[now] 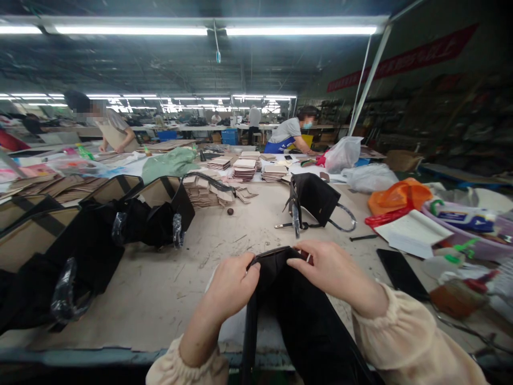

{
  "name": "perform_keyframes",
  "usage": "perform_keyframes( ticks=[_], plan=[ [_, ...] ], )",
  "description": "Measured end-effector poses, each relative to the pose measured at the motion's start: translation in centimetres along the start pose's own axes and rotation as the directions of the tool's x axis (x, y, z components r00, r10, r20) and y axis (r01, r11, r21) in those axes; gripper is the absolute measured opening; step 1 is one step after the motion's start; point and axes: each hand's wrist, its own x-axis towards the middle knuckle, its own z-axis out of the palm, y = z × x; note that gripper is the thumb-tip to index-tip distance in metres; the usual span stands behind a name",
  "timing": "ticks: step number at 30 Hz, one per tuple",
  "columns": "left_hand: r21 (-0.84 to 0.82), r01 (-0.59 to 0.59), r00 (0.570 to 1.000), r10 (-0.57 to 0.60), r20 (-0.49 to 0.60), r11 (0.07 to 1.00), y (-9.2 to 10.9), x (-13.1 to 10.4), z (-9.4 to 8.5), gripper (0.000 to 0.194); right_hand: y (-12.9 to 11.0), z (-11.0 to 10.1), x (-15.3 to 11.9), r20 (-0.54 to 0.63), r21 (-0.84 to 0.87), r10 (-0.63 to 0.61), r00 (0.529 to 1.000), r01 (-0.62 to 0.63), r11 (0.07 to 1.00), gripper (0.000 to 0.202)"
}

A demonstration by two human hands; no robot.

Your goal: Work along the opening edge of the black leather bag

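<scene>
**Working the bag's top edge**

We grip the black bag (pixel 288 299) at six o'clock on the counter (pixel 168 289): left hand (pixel 232 286) and right hand (pixel 332 270) both pinch its upper rim. We judge the edge needs even tension next.

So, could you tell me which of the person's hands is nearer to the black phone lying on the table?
Right. The right hand sits just left of the black phone; the left hand is farther left.

Dim factory hall, fluorescent tube lights (pixel 132 30) overhead, long worn worktable (pixel 168 289), red banner (pixel 404 58) on right wall
</scene>
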Motion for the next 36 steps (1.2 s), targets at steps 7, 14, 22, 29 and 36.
perform_keyframes(
  ticks=[7,14,22,29,36],
  plan=[
    [0.015,-0.011,1.000,0.011,-0.005,1.000,-0.1,-0.1,0.2,0.021,-1.2,-0.1,-0.3,-0.098,0.151,-0.182,0.978,0.195,0.969,0.020],
    [0.043,-0.032,0.999,0.033,-0.023,0.999,-0.1,-0.1,0.2,0.021,-2.1,0.9,0.7,-0.063,0.052,-0.284,0.957,0.287,0.956,0.013],
    [0.052,-0.045,0.999,0.046,-0.025,0.998,-0.2,-0.1,0.2,0.020,-2.1,0.9,1.1,-0.050,-0.042,-0.331,0.942,0.329,0.943,0.008],
    [0.063,-0.046,0.998,0.048,-0.030,0.997,-0.3,0.0,0.3,0.020,-1.7,1.0,1.2,-0.070,-0.049,-0.345,0.936,0.342,0.938,0.009],
    [0.055,-0.040,0.999,0.042,-0.026,0.998,-0.2,-0.1,0.3,0.019,-1.7,0.8,1.6,-0.015,-0.069,-0.403,0.915,0.401,0.913,0.005]
  ],
)
